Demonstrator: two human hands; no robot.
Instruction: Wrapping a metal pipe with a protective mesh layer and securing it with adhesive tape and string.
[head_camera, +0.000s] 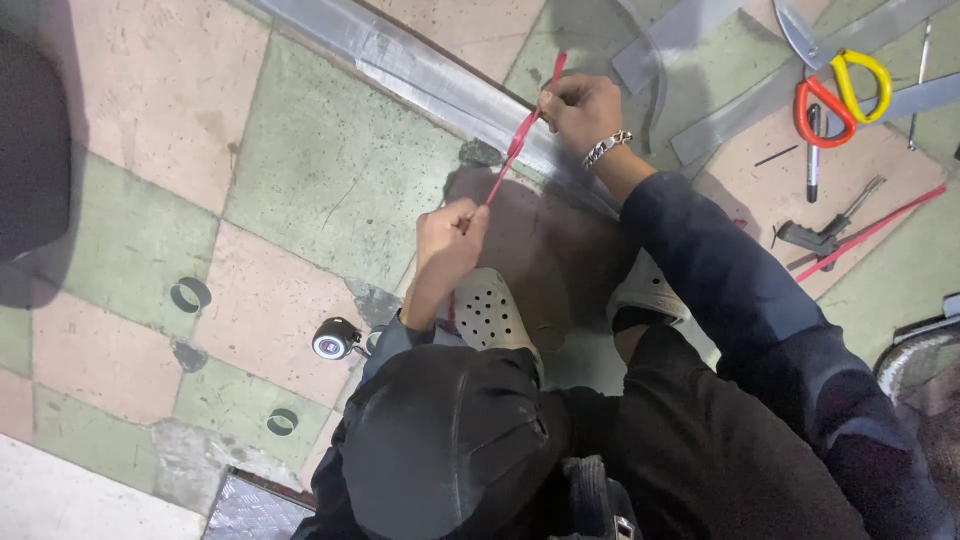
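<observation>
Head view looks down on two hands pulling a thin red strip (518, 140) taut between them. The left hand (450, 235) is closed in a fist, pinching the strip's lower end between thumb and fingers; the right hand (582, 108), with a metal bracelet (607, 148) at the wrist, is clamped on the strip near its upper end, a short tail poking up past the knuckles. So held, the strip runs slantwise just above a long grey metal channel (420, 72) lying on the tiled floor (330, 170).

It looks light, narrow and flexible, like tape or a ribbon-thin band: likely to sag or twist if slackened, so taking it near both ends and keeping tension seems the sound way to handle it. Its edges may be slippery, so a firm pinch suits it better than a loose hold.

Further out, a pale perforated clog (490, 312) sits below the hands, a small caster wheel (335, 340) to the left. At upper right lie snips with red and yellow handles (840, 95), a dark pen (812, 160) and a rivet tool (820, 235).
</observation>
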